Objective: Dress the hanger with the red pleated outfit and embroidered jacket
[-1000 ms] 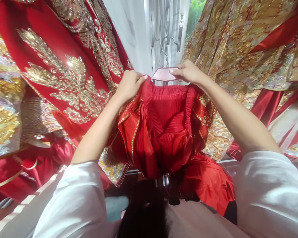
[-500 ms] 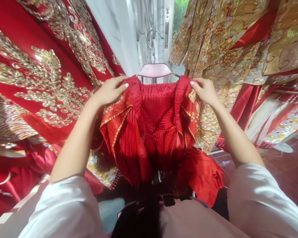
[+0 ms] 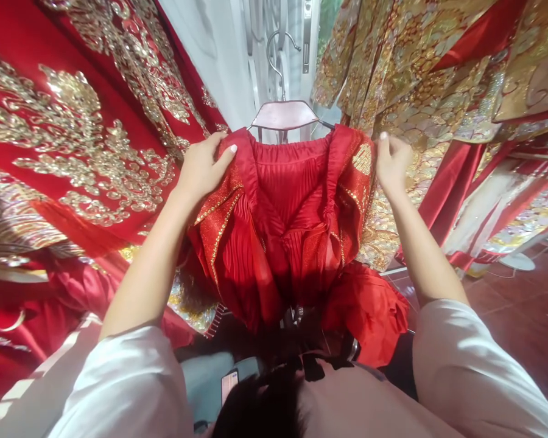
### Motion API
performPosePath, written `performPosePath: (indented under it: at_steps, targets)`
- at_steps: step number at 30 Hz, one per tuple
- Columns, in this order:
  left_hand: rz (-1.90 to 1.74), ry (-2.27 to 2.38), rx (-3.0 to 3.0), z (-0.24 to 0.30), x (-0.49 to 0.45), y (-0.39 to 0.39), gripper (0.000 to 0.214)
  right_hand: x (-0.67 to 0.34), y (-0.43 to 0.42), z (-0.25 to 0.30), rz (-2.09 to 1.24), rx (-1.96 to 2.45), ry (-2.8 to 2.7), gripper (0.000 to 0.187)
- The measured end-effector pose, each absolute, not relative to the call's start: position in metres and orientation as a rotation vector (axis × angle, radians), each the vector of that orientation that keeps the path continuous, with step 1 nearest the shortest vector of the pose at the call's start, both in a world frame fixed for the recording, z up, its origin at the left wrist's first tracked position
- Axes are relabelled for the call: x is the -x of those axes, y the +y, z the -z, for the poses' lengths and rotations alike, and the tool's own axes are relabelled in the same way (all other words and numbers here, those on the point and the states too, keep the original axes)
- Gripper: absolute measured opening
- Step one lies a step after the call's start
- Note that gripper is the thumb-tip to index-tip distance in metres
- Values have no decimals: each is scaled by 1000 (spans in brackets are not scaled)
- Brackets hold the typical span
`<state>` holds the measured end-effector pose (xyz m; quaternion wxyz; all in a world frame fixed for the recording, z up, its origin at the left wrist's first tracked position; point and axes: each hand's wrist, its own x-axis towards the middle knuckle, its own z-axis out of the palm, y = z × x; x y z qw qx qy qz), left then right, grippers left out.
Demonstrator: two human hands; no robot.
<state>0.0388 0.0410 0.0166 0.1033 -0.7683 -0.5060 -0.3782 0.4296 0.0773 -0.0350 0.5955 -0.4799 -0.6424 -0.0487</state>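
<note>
A red pleated garment [image 3: 292, 188] sits on a pale pink flat-topped hanger [image 3: 284, 115], right in front of the person; its neckline is gathered into soft ruffles, and the glittery orange-red side panels carry beaded gold trim and, near one shoulder, a gold emblem [image 3: 363, 159]. The left hand [image 3: 203, 164] grips the opposite shoulder, thumb over the cloth, the other fingers partly behind it. The right hand [image 3: 395, 161] is raised just beside the emblem side, fingers curled in; whether they pinch the edge I cannot tell. Stiff gold sequinned sprays crust a smooth red gown [image 3: 9, 24], cut off at left; scaly gold brocade clothing [image 3: 406, 73] runs out of frame at right. The garment's lower part sinks into shadow, and dark hair [image 3: 260, 401] partly covers a phone [image 3: 229, 386]
</note>
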Motion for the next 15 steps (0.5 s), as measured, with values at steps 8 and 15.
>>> performPosePath:
  at_steps: [8,15]
  targets:
    - [513,-1702,2067,-44,-41,35,50,-430,52,52,383,1520,-1483,49]
    - [428,-1618,2112,-43,-33,51,50,-454,68,32,-56,1212,-1475,49]
